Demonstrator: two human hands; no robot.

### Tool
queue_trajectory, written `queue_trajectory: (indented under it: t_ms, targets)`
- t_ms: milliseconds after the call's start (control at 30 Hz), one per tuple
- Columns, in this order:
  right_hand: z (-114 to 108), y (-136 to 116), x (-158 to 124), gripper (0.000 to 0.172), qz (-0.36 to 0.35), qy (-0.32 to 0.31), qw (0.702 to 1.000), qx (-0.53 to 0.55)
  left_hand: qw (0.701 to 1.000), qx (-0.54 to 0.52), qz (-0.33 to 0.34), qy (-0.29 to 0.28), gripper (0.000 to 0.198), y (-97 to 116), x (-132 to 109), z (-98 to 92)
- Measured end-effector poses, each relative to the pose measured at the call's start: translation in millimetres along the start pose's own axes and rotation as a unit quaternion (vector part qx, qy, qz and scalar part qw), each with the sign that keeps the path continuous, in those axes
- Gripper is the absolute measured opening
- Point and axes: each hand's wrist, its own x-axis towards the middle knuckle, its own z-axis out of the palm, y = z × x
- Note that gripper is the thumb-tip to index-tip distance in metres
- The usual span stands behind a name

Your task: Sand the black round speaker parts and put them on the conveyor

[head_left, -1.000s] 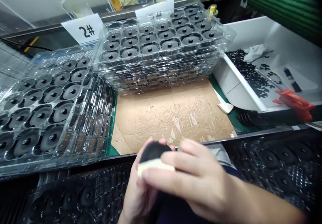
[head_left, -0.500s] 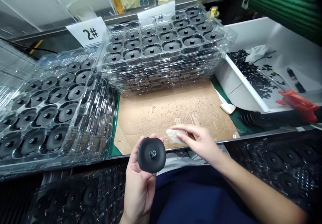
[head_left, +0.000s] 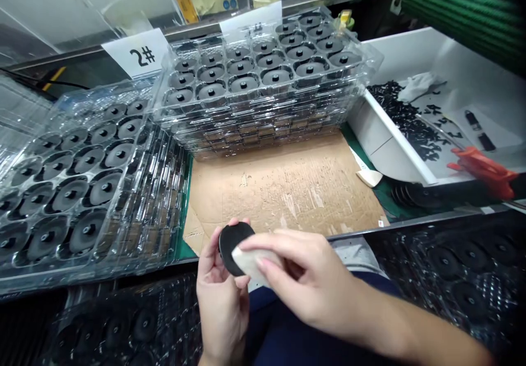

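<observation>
Black disc [head_left: 234,248] in L hand [head_left: 219,306]; R hand [head_left: 308,284] presses white cloth [head_left: 250,262] on it.

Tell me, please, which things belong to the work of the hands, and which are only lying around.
Belonging to the work:
left hand holding a round black part
right hand pressing a white cloth against it
stacked clear trays of similar black parts

Lying around:
cardboard sheet
"2#" card
white bin
red tool
</observation>
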Motion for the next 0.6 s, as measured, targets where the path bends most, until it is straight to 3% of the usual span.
queue_trajectory:
  t_ms: [100, 200, 267, 367, 467, 533, 600]
  targets:
    - [-8, 23, -12, 0.022, 0.106, -0.037, 0.993, -0.027, 1.0, -0.009, 0.028, -0.005, 0.054, 5, 4, -3.1]
    - [-20, 41, -23, 0.023, 0.145, 0.009, 0.988, -0.042, 0.999, -0.017, 0.037, -0.023, 0.053, 6, 6, -2.7]
    - [-25, 40, -25, 0.023, 0.15, 0.034, 0.987, -0.051, 0.999, -0.019, 0.02, -0.027, 0.053, 6, 5, 0.2]
    - [-23, 20, -20, 0.026, 0.094, 0.065, 0.992, -0.046, 0.999, -0.027, 0.003, -0.032, 0.057, 4, 0, 4.8]
    - [-12, 0, -8, 0.03, -0.057, 0.055, 0.997, -0.021, 0.998, -0.017, -0.037, -0.038, 0.056, 3, -4, 3.5]
    - [-4, -5, 0, 0.029, -0.105, -0.009, 0.994, -0.025, 0.996, -0.022, -0.072, -0.046, 0.052, 3, -4, -1.4]
    - [1, -5, 8, 0.023, -0.082, -0.091, 0.991, -0.053, 0.995, -0.036, -0.083, -0.044, 0.048, 1, -2, -6.1]
